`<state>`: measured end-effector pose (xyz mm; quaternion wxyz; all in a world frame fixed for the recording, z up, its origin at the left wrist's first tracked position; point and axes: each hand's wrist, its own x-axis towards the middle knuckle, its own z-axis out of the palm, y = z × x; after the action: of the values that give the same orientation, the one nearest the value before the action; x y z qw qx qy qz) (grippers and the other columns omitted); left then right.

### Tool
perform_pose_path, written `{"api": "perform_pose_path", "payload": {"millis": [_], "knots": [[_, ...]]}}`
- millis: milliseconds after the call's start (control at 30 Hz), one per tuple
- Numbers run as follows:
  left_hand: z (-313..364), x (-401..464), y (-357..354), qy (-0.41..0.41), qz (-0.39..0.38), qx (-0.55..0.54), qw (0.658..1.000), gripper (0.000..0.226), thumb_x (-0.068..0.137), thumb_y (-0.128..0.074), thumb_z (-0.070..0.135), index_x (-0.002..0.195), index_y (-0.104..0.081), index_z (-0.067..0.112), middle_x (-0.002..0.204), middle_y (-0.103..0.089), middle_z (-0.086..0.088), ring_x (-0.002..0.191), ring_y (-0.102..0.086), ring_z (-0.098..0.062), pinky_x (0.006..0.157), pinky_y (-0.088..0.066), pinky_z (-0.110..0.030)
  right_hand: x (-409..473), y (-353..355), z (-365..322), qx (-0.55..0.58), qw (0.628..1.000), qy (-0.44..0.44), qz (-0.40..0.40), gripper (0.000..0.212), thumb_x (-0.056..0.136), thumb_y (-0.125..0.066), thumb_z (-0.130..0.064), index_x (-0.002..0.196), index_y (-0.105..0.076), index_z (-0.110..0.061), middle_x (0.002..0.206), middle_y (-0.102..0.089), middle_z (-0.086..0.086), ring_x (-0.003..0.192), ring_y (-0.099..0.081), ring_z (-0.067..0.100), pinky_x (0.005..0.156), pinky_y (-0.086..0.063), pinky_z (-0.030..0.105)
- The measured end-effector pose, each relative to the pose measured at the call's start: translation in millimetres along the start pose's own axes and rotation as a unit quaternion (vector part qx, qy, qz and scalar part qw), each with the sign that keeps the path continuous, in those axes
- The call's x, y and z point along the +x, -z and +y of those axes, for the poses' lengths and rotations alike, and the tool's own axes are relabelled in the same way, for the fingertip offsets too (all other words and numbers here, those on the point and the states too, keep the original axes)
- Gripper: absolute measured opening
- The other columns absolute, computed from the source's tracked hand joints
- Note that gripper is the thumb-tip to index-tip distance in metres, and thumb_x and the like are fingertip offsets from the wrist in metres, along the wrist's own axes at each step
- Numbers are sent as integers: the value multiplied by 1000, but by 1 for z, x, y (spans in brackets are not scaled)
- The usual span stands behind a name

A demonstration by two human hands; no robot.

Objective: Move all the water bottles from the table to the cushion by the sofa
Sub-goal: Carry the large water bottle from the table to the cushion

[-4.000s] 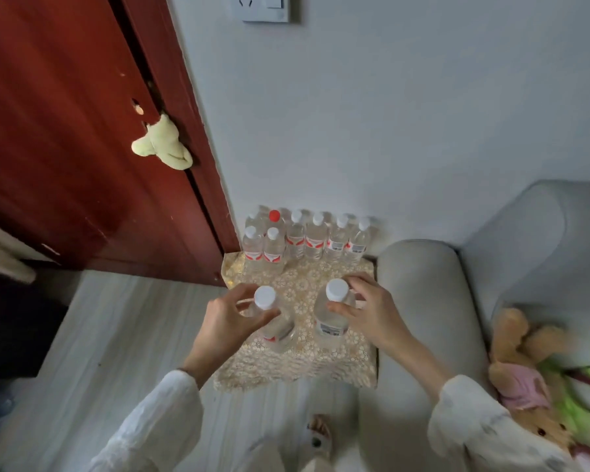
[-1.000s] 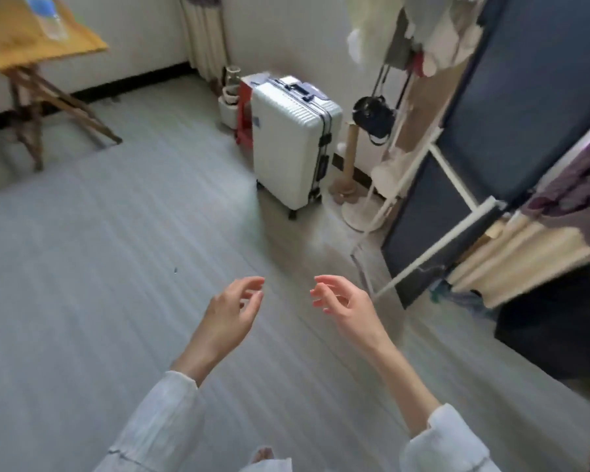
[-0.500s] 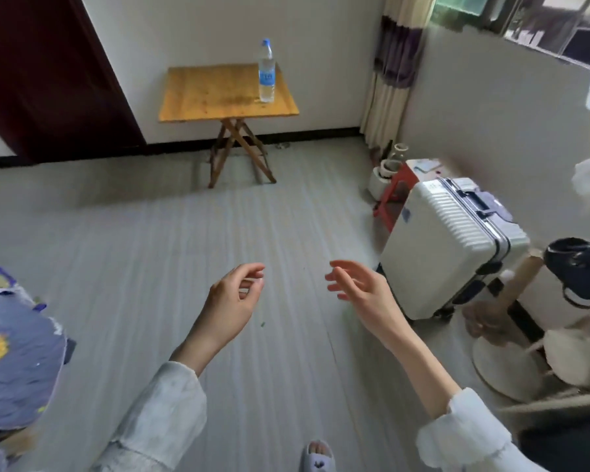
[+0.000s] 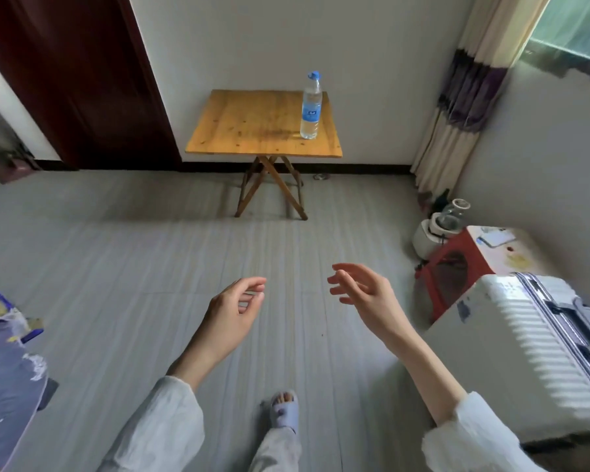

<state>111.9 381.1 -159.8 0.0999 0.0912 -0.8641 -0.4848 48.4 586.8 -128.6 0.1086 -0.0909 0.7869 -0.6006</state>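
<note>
One clear water bottle [image 4: 310,109] with a blue cap and blue label stands upright near the right edge of a small wooden folding table [image 4: 252,127] against the far wall. My left hand [image 4: 234,313] and my right hand [image 4: 363,296] hover in front of me above the floor, well short of the table. Both hold nothing, with fingers relaxed and slightly curled. The cushion and the sofa are out of view.
A white ribbed suitcase [image 4: 525,356] stands close on the right, with a red stool [image 4: 457,264] and a white appliance [image 4: 435,229] behind it. A dark red door [image 4: 82,80] is at the left, a curtain [image 4: 464,97] at the right. Blue bedding [image 4: 4,369] lies lower left.
I set two bottles on the cushion and let go, then turned away. The view has swung round to the table, which is now nearer and centred. Both hands stay empty.
</note>
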Motion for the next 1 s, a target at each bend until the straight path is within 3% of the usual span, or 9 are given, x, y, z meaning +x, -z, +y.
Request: {"api": "perform_pose_path", "payload": {"millis": [133, 267, 467, 667, 833, 1000], "knots": [[-6, 118, -11, -7, -6, -12, 1000, 23, 89, -52, 11, 110, -59, 15, 100, -63, 8, 90, -59, -1, 70, -39, 3, 115, 14, -9, -1, 1000, 1, 23, 19, 91, -50, -21, 104, -61, -12, 89, -68, 2, 81, -66, 16, 80, -53, 36], [11, 238, -14, -28, 0, -18, 999, 22, 89, -51, 14, 110, -59, 19, 102, -64, 6, 93, -60, -5, 72, -40, 2, 218, 35, -29, 10, 999, 14, 45, 15, 91, -50, -23, 101, -61, -18, 88, -69, -2, 82, -67, 13, 78, -53, 33], [15, 369, -47, -29, -45, -3, 999, 23, 89, -51, 13, 111, -59, 18, 105, -63, 5, 94, -60, -6, 72, -40, 2, 347, 67, -23, 11, 998, 4, 59, 14, 91, -50, -24, 99, -61, -20, 89, -69, -2, 83, -67, 13, 79, -53, 33], [3, 497, -86, -1, -41, -8, 999, 22, 90, -50, 17, 109, -58, 23, 104, -63, 10, 96, -58, 0, 73, -39, 2, 492, 101, -5, 7, 999, 9, 34, 17, 91, -50, -23, 104, -60, -17, 90, -68, -2, 85, -67, 14, 78, -53, 31], [16, 604, -120, 31, -16, -36, 999, 19, 90, -49, 21, 101, -54, 35, 105, -64, 10, 99, -60, -5, 79, -41, -12, 618, 139, -9, 23, 1000, 9, 14, 17, 91, -50, -25, 103, -60, -18, 89, -68, -3, 84, -67, 12, 77, -53, 28], [13, 683, -140, 67, -18, -39, 997, 18, 90, -50, 21, 100, -52, 37, 108, -62, 8, 101, -57, -4, 79, -40, -10, 718, 159, -7, 19, 1000, 7, -11, 11, 90, -52, -26, 98, -59, -25, 92, -69, 1, 86, -66, 13, 81, -54, 33]]}}
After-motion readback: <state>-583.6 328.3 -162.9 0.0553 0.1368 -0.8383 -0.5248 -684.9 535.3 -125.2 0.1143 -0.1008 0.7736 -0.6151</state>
